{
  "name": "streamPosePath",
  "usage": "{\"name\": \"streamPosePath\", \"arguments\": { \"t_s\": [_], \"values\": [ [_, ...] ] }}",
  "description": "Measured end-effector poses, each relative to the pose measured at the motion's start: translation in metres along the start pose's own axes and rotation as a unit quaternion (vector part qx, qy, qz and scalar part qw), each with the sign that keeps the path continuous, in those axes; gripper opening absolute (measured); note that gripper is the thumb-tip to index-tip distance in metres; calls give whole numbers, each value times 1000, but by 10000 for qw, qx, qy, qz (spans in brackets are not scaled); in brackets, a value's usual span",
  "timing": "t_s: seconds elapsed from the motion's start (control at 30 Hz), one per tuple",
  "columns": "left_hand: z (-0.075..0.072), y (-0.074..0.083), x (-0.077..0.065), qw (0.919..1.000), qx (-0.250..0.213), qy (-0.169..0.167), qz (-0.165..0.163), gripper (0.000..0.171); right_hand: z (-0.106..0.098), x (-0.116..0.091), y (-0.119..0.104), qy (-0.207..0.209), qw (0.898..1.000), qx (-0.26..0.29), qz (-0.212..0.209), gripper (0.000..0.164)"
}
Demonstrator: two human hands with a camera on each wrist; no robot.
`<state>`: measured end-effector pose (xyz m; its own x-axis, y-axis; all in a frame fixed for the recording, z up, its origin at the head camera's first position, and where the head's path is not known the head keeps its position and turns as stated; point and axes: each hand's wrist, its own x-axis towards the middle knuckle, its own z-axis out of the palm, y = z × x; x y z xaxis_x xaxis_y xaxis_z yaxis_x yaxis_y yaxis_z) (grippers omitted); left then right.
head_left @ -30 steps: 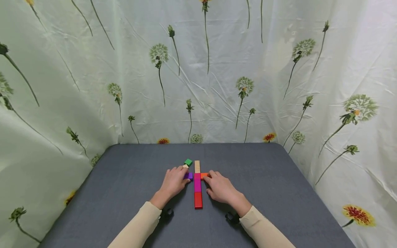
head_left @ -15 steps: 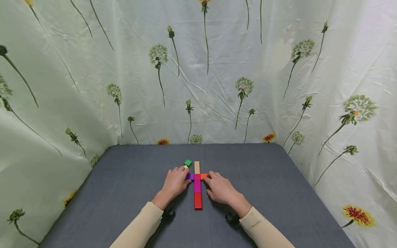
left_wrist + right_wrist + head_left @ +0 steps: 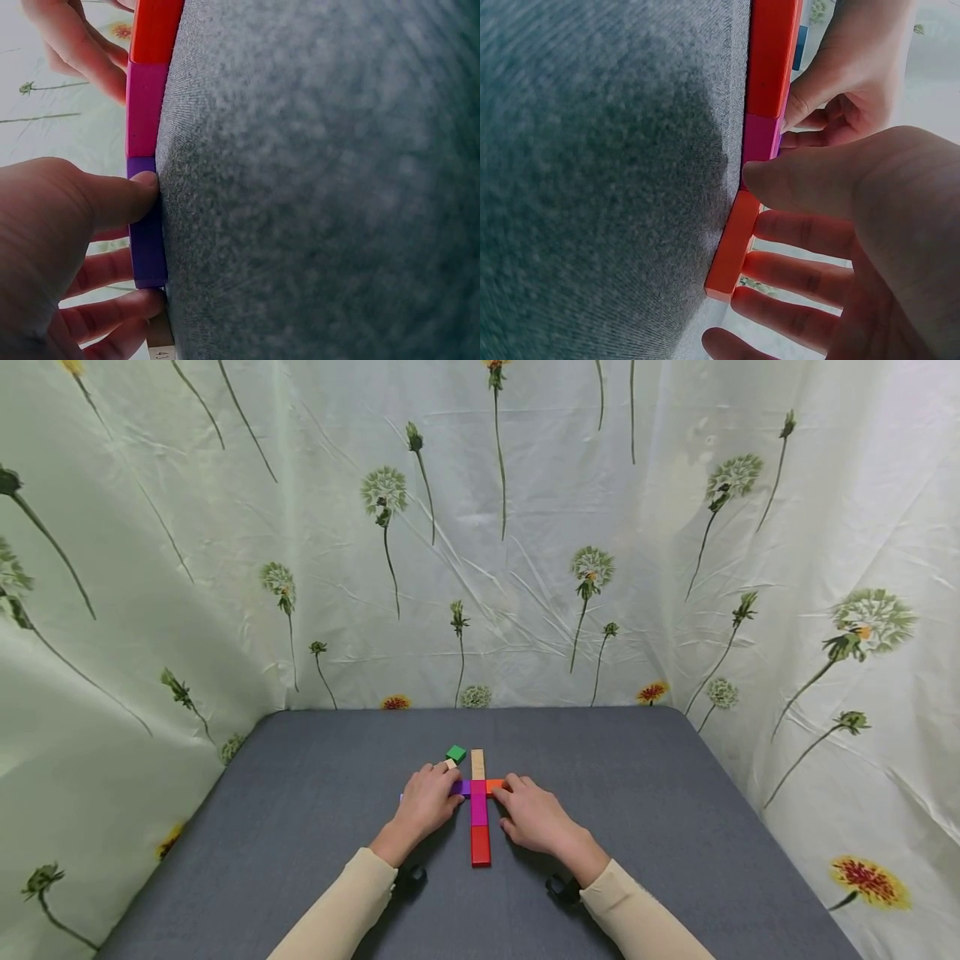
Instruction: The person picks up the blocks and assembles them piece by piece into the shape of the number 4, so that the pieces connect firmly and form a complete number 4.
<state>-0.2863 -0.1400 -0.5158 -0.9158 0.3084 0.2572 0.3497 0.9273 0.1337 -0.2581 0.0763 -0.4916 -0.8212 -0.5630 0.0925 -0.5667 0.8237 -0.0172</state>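
Observation:
A magenta block (image 3: pixel 478 803) lies between a tan block (image 3: pixel 477 764) on its far side and a red block (image 3: pixel 481 847) on its near side, all in one line. My left hand (image 3: pixel 427 797) holds a purple block (image 3: pixel 146 251) against the magenta one's left side, thumb on the near face and fingers behind. An orange block (image 3: pixel 733 247) sits on the magenta one's right, slightly angled in the right wrist view. Fairly straight fingers of my right hand (image 3: pixel 532 814) touch its far side. In the head view, the right thumb stands apart from the blocks.
Beyond the left hand lie a green block (image 3: pixel 455 754) and a small pale block (image 3: pixel 450 764), partly hidden. A blue piece (image 3: pixel 800 46) shows past the red block in the right wrist view. Grey cloth covers the table (image 3: pixel 637 777); a flowered curtain (image 3: pixel 525 610) hangs around it.
My left hand has shifted slightly right with the purple block, and the narrow gap between it and the magenta block has closed. The right hand and the orange block look unmoved.

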Motion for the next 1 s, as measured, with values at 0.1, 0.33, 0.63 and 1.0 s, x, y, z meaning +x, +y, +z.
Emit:
{"name": "streamPosePath", "arguments": {
  "t_s": [0.1,0.33,0.63,1.0],
  "values": [
    [0,0,0,10000,-80,25,-1,29,0,0,0,-24,10000,-8,7,47],
    [0,0,2,9998,-112,-106,-108,30,0,0,0,-12,10000,-18,-5,46],
    [-1,3,2,9995,-103,-115,-274,31,2,-1,2,181,9997,-84,-154,40],
    [-1,2,1,9988,-231,-164,-406,33,2,0,1,84,9999,-47,-86,41]
  ]
}}
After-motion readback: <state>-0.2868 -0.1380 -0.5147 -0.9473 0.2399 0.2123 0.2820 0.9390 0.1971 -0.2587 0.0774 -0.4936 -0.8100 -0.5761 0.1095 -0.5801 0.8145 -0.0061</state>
